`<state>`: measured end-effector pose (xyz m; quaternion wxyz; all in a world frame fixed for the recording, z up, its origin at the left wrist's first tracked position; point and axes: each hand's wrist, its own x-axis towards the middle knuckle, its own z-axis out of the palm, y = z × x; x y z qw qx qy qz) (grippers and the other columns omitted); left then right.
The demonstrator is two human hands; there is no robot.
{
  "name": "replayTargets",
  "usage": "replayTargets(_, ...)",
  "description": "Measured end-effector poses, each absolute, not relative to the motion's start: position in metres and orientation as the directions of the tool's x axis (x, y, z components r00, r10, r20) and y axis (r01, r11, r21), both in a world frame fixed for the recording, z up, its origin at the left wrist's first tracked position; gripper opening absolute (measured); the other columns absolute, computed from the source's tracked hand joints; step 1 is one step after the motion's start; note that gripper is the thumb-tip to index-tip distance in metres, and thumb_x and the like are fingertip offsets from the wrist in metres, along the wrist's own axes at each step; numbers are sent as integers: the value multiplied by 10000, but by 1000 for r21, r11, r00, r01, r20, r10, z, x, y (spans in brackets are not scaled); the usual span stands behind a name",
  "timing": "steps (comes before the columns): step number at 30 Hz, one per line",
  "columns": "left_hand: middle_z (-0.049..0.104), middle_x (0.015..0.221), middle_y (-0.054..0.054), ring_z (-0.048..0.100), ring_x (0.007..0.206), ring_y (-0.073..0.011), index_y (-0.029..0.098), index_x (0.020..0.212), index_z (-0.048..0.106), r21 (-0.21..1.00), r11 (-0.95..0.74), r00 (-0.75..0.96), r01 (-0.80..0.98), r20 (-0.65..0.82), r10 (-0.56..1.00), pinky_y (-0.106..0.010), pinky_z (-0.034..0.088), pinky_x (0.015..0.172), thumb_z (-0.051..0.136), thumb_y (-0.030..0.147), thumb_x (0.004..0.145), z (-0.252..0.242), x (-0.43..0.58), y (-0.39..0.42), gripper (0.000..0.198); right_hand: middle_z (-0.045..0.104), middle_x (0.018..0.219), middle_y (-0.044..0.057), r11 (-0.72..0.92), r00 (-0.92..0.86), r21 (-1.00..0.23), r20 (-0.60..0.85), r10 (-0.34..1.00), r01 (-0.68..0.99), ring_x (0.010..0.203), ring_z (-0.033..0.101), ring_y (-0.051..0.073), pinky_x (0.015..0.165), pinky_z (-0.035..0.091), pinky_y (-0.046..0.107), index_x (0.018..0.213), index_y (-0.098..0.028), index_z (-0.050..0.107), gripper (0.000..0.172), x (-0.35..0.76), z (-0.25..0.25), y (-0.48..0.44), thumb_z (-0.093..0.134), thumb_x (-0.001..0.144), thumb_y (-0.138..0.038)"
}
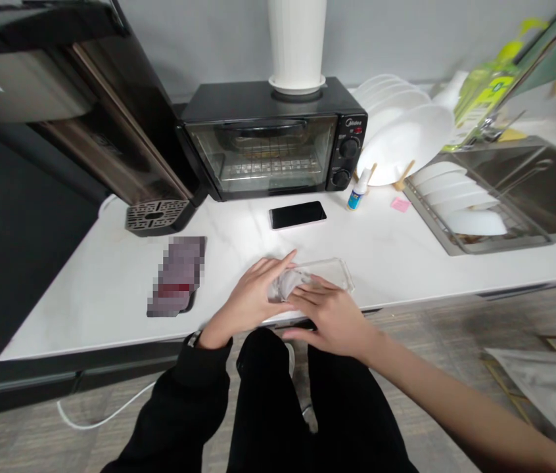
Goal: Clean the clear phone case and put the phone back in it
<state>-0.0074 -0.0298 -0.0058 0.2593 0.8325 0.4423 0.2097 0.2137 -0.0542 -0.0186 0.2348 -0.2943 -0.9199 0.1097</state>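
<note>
A clear phone case [331,271] lies near the front edge of the white counter [110,289]. My left hand [251,297] rests at its left end, fingers together, pinching a crumpled white wipe [286,284] against the case. My right hand [330,315] lies over the case's near side, fingers stretched flat and pressing it down. A black phone [298,214] lies screen-up farther back, apart from both hands.
A black toaster oven [271,141] stands at the back with a white vase [296,46] on top. A small spray bottle [358,192], stacked white plates [403,138], a sink [519,190] with dishes at right. A dark appliance [85,105] and a blurred item [177,276] at left.
</note>
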Motion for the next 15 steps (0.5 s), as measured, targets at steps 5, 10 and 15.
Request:
replayTargets(5,618,1487,-43,540,1307,-306,372,1674,196,602,-479,537,639,96,838,-484,356,1178,846,404,844,-6,-5,-27,1055,787,1189,107,744,-674,-253,316,668,619,1121,746,256,1157,462,505,1270,-192,673,406,293,-14,-59,528,1062,-509)
replayTargets(10,613,1496,-39,529,1331,-296,367,1673,197,611,-478,537,632,100,838,-467,356,1179,860,411,834,-5,-1,-26,1070,776,1143,172,728,-657,-180,329,679,662,1094,734,324,1132,472,550,1192,-130,695,561,259,-21,-42,556,1001,-639)
replayTargets(15,612,1457,-82,557,1293,-288,323,1670,239,642,-451,517,620,98,850,-442,414,1140,804,455,878,-4,-6,-29,982,777,1139,153,803,-712,-307,374,595,510,1134,722,305,1155,470,508,1194,-134,689,623,203,-20,-51,570,964,-701)
